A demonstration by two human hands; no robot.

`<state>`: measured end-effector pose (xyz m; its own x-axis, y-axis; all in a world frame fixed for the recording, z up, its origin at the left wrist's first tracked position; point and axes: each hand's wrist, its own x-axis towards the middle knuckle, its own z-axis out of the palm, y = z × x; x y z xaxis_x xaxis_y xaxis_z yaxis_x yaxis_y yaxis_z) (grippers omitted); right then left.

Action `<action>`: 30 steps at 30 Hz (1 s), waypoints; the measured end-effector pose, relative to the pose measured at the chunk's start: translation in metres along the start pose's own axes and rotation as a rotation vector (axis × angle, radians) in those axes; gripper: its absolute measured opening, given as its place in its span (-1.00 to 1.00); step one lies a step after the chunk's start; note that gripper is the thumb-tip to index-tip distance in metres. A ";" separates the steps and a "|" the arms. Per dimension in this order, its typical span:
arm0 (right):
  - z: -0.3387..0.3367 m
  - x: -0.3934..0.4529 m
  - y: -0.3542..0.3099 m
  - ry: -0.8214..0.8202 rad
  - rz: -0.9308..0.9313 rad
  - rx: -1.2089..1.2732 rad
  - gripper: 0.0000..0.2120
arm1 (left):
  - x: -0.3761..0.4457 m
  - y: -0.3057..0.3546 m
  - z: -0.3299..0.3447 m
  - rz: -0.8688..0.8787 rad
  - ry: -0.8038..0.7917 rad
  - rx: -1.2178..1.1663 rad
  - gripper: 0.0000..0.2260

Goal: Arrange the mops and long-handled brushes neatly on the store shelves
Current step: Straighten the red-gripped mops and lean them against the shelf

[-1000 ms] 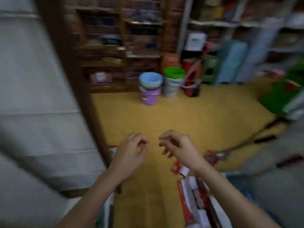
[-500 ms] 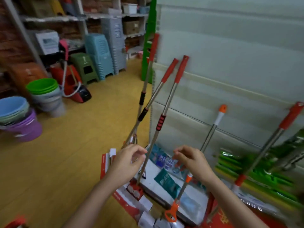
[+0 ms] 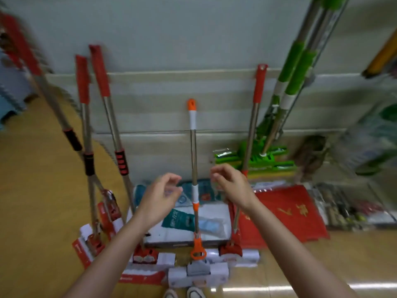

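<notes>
My left hand (image 3: 160, 195) and right hand (image 3: 233, 186) hover half-open and empty, flanking the orange-tipped mop (image 3: 194, 160) at 12 o'clock

Open gap is seen between left hand (image 3: 160, 197) and right hand (image 3: 233, 186); it is split by the upright orange-tipped mop handle (image 3: 194, 155). Both hands are held with loose, empty fingers, apart from that handle. Left side is crowded by three leaning red-grip mops (image 3: 103, 117), their shafts crossing low down. Right side is blocked by a single red-grip mop (image 3: 255, 117) and, beyond it, green mops (image 3: 287, 87). Free wall panel (image 3: 223, 102) is left between centre handle and right mop. Floor in front is taken by white mop heads (image 3: 197, 274).
</notes>
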<state>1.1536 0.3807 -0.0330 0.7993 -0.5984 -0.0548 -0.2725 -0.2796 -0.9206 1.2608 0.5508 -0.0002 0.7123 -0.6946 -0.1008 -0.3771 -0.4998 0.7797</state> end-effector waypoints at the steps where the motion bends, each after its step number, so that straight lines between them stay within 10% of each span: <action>1: -0.003 0.003 0.002 0.015 0.010 -0.019 -0.84 | 0.010 0.002 0.007 0.000 -0.027 -0.024 -0.78; 13: -0.021 0.046 0.054 0.249 0.283 -0.087 -0.86 | 0.122 -0.003 0.108 -0.038 -0.385 -0.174 -0.78; 30: -0.110 0.154 0.098 0.182 0.267 -0.076 -0.56 | 0.271 0.098 0.244 -0.144 -0.215 -0.371 -0.68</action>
<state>1.1912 0.1784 -0.0887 0.5869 -0.7808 -0.2141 -0.5042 -0.1455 -0.8513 1.2725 0.1870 -0.1021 0.5881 -0.7430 -0.3196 -0.0176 -0.4069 0.9133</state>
